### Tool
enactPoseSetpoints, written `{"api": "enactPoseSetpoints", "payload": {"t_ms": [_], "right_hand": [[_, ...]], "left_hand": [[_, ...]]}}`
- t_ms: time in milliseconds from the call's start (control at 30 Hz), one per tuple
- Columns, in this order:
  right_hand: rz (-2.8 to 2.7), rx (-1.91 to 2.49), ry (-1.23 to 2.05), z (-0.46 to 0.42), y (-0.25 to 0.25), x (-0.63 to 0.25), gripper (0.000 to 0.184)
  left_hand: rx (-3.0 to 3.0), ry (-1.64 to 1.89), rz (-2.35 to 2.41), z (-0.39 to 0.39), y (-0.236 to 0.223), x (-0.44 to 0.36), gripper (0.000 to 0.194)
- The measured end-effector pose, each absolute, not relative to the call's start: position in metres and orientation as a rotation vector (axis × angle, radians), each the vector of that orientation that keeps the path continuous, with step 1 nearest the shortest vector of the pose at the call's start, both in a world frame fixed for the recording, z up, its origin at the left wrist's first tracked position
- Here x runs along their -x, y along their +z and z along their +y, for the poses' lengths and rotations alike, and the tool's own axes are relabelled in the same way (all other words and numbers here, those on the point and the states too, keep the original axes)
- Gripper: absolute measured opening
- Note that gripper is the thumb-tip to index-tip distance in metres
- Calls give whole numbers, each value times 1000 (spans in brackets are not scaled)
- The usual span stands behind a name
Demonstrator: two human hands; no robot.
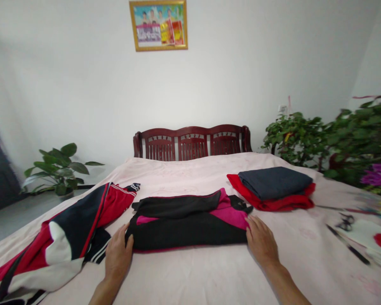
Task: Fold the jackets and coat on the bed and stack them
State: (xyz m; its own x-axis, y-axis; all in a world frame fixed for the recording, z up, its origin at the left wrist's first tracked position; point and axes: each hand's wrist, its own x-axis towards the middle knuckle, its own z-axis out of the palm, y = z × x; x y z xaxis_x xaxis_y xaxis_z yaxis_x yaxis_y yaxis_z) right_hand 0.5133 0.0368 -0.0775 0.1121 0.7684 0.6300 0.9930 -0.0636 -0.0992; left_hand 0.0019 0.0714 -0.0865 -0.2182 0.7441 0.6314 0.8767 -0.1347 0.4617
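Note:
A folded black and magenta garment lies in front of me on a bed covered by a pale pink sheet. My left hand rests at its left end, thumb hooked over the edge and fingers curled against the fabric. My right hand lies at its right end, fingers stretched and touching the cloth. A loose red, black and white track jacket is spread out to the left of my left hand.
A stack of folded clothes, dark grey on red, sits at the right. A dark wooden headboard stands behind the bed. Potted plants stand at left and right. Scissors lie at the right edge.

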Motion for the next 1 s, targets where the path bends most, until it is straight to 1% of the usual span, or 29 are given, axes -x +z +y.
{"api": "enactPoseSetpoints", "payload": {"t_ms": [100, 200, 300, 433, 500, 567, 667, 733, 867, 1000], "right_hand": [[-1833, 1735, -564, 35, -76, -503, 42], [-1935, 1769, -428, 37, -71, -490, 37], [-2015, 1888, -286, 46, -59, -478, 34], [-2038, 1986, -171, 61, -39, -470, 44], [-2031, 2031, -120, 67, -35, -468, 48], [-2022, 2059, -100, 70, -38, -467, 45], [-2024, 2024, -75, 70, -47, -466, 35], [-2023, 1972, -67, 71, -50, -466, 31], [-1955, 1898, -146, 78, -40, -469, 33], [-1938, 1986, -139, 87, -37, -476, 30]], "left_hand": [[1991, -1357, -1889, 80, -69, -9, 47], [2194, -1314, -1874, 95, -52, -18, 44], [2353, -1089, -1882, 109, -44, -28, 43], [2420, -676, -1902, 113, -52, -40, 42], [2368, -578, -1894, 111, -59, -42, 42], [2316, -597, -1878, 109, -66, -43, 40], [2300, -690, -1883, 107, -70, -40, 34], [2304, -753, -1928, 109, -71, -39, 31], [2232, -859, -2079, 112, -69, -37, 31], [2177, -895, -2129, 109, -68, -38, 30]]}}
